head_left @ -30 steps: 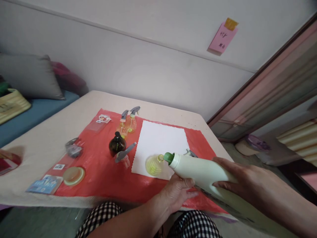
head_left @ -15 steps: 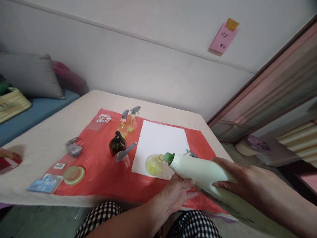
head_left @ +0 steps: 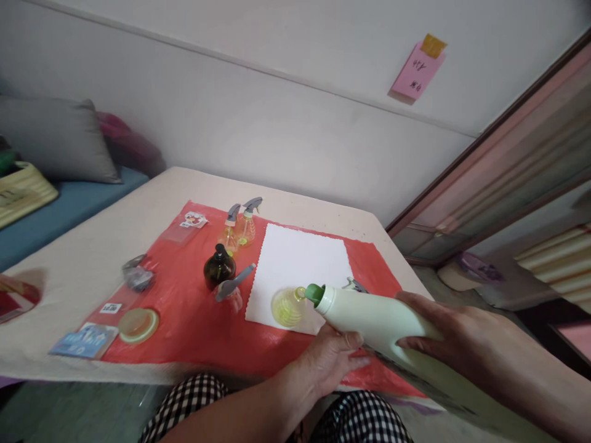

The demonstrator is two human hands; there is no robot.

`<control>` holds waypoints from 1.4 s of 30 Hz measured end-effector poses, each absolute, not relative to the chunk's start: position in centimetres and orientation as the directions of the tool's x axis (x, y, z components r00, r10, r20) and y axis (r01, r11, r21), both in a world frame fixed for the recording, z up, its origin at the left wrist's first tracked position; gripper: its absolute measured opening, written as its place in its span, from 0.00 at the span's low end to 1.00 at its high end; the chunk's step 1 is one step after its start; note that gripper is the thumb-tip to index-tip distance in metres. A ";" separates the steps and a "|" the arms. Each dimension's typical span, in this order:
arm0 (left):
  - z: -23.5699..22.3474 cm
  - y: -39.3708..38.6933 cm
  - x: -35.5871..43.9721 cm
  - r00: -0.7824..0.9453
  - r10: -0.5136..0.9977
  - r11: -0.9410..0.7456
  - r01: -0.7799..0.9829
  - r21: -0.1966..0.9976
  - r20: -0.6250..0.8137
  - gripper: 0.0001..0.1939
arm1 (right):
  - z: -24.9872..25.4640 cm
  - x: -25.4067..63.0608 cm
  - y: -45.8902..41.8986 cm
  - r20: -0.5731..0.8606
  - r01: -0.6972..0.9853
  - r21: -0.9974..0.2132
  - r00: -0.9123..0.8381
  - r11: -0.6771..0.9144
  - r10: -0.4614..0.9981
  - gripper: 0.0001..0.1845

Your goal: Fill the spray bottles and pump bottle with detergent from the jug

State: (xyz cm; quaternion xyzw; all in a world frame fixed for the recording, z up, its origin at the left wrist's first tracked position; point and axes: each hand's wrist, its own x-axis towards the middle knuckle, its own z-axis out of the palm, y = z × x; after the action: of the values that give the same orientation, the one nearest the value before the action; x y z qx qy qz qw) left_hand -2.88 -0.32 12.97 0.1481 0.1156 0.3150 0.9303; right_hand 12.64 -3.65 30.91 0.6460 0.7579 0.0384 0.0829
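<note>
My right hand (head_left: pixel 455 335) grips a large pale green bottle (head_left: pixel 383 320) by its built-in handle. The bottle is tilted, and its green pouring spout (head_left: pixel 315 294) points left. Under its neck, my left hand (head_left: pixel 330 357) supports the bottle, thumb against the side and fingers reaching beneath. Right by the spout is the small open mouth of a clear yellow spray bottle body (head_left: pixel 289 307), which stands on a white sheet (head_left: pixel 302 252). I cannot make out any liquid stream. A grey and white spray head (head_left: pixel 357 285) lies partly hidden behind the large bottle.
On the red mat (head_left: pixel 194 332) are a dark round bottle (head_left: pixel 219 269), a grey spray head on a small clear bottle (head_left: pixel 233 289), and two yellowish spray bottles (head_left: pixel 246 227). Leftward lie a round lid (head_left: pixel 138 326), a blue packet (head_left: pixel 85 341) and a wrapped grey item (head_left: pixel 137 277).
</note>
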 end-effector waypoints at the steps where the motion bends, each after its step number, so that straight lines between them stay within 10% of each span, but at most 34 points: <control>1: 12.9 -0.3 -2.9 0.776 0.620 0.759 -0.553 0.345 -0.121 0.43 | 30.9 12.7 -3.7 -0.080 0.974 0.166 -0.143 0.155 0.986 0.21; 42: 12.5 -0.4 -2.7 0.781 0.613 0.764 -0.547 0.342 -0.120 0.40 | 30.8 12.7 -3.5 -0.091 0.993 0.075 -0.090 0.097 0.992 0.24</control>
State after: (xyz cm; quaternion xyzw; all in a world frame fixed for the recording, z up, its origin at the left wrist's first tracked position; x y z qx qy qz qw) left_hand -2.71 -0.38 12.54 0.1458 0.1128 0.3110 0.9324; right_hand 12.66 -3.48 30.84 0.6721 0.7381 -0.0031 0.0590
